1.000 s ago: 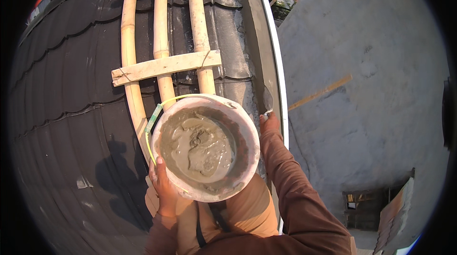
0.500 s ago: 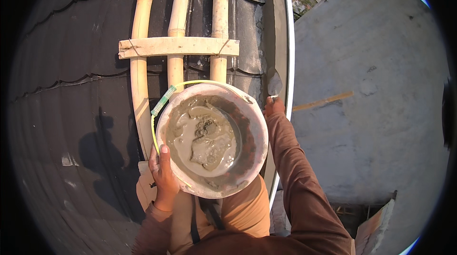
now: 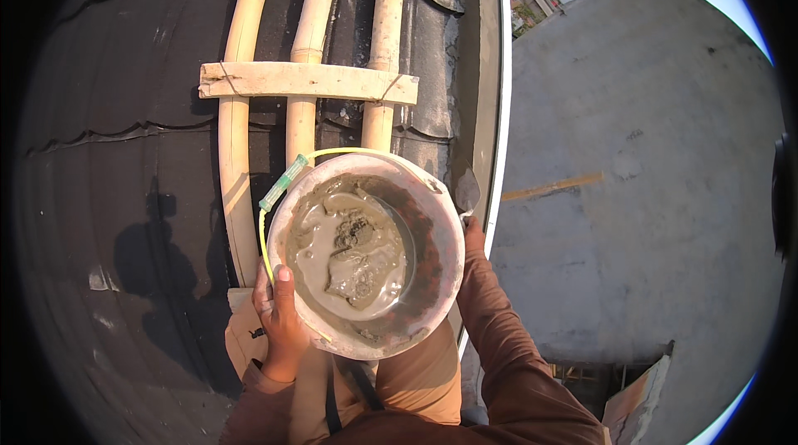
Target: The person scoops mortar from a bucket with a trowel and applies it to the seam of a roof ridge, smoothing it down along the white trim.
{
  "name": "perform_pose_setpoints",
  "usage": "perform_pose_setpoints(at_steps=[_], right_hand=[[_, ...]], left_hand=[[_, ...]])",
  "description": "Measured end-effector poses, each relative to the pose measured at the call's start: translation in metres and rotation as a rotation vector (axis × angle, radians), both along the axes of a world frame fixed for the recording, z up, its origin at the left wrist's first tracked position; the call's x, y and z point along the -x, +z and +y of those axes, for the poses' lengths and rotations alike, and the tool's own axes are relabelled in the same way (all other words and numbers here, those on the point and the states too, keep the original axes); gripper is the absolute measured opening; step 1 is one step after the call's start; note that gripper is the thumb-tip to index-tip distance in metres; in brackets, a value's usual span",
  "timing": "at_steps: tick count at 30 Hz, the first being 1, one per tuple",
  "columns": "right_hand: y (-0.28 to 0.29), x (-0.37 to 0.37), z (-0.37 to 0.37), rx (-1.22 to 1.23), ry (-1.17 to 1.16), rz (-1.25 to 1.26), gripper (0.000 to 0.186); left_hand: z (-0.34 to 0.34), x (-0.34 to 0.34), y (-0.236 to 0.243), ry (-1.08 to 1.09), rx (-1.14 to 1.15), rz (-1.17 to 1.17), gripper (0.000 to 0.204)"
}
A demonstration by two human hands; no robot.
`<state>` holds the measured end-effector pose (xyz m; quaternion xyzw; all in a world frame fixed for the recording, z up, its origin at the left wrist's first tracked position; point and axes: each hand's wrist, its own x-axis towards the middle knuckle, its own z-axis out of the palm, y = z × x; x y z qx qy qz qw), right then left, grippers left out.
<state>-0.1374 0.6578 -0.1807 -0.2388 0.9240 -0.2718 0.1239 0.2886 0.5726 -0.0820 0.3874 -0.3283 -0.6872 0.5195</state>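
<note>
A pale, stained bucket (image 3: 450,233) sits before my legs, holding wet grey mortar (image 3: 357,266) with a watery film around a thicker lump. My left hand (image 3: 281,324) grips the bucket's left rim, thumb on top. The yellow-green bucket handle (image 3: 283,182), with its green grip, lies folded over toward the far left side. Just beyond the right rim, my right hand (image 3: 474,239) is closed around a trowel, its grip mostly hidden by the fingers. The trowel's grey blade (image 3: 467,191) points away from me, beside the plastered strip along the roof edge.
Three bamboo poles (image 3: 306,38) run away from me over dark roof tiles (image 3: 108,196), tied under a wooden crosspiece (image 3: 307,80). A plastered ledge (image 3: 482,54) with a white edge borders the tiles. Right of it, a grey concrete surface (image 3: 648,262) carries a wooden strip (image 3: 553,186).
My right hand and the trowel have come back toward me along the ledge. My left hand still grips the bucket rim. The whole view has shifted slightly.
</note>
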Motion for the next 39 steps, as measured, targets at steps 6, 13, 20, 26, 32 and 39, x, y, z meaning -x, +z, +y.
perform_pose_setpoints(at_steps=[6,13,20,26,32,39], right_hand=[[0.011,0.023,-0.073,0.0,-0.012,0.252,0.035],[0.055,0.027,-0.08,0.247,-0.07,0.284,0.033],[0.079,0.045,-0.124,0.013,-0.003,0.011,0.035],[0.116,0.037,-0.197,-0.036,-0.057,-0.144,0.038],[0.087,0.062,-0.177,-0.115,-0.06,0.225,0.037],[0.097,0.035,-0.16,0.107,0.019,0.45,0.034]], left_hand=[[-0.005,0.003,0.008,-0.038,0.068,0.011,0.044],[-0.007,0.004,0.013,-0.025,0.098,-0.069,0.042],[-0.003,0.003,0.007,-0.019,0.197,-0.202,0.042],[-0.004,0.001,0.011,-0.001,0.084,-0.101,0.043],[-0.006,0.005,0.008,-0.022,0.094,-0.055,0.042],[-0.005,0.002,0.002,-0.017,0.116,-0.03,0.043]])
